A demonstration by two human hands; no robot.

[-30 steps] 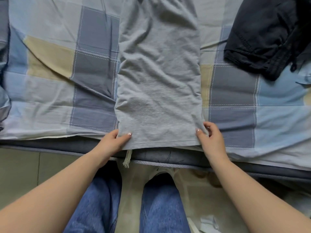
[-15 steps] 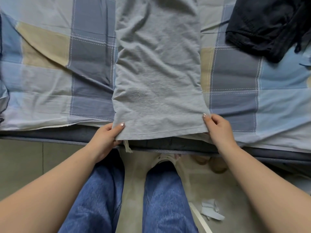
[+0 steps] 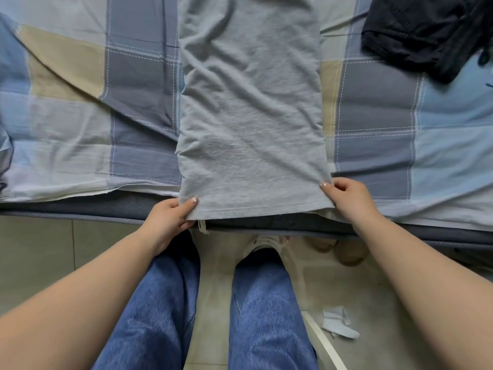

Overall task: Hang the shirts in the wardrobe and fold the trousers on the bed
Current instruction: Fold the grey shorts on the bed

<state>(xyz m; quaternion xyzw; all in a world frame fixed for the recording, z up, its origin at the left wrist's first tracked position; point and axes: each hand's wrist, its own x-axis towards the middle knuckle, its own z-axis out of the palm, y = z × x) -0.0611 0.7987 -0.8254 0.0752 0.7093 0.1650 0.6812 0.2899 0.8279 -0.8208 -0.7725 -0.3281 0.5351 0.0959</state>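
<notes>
Standing at the edge of the bed (image 3: 80, 145), the person had both hands on the near hem of the grey trousers (image 3: 250, 116). The left hand (image 3: 168, 222) pinched the near left corner, thumb on top of the cloth and the other fingers curled under it. The right hand (image 3: 349, 196) pinched the near right corner in the same way, thumb over the hem and fingers tucked beneath. Neither hand held anything else.

The trousers lay flat on the checked bedcover (image 3: 386, 124), already doubled into one long strip, as far as I could judge. Their long axis ran straight away from the person, from the hem at the mattress edge to the far end, which passed out of view at the top. So the garment lay ahead of the fingers, not to either side, and the two hands were about equally near, one at each corner.

That seemed to me the thing the next move turned on: carrying the hem forward along that axis, both corners together, would fold the strip over itself squarely. A short drawstring end (image 3: 202, 227) hung below the hem beside the left hand. A dark garment (image 3: 426, 33) lay well apart, at the far right of the bed.
</notes>
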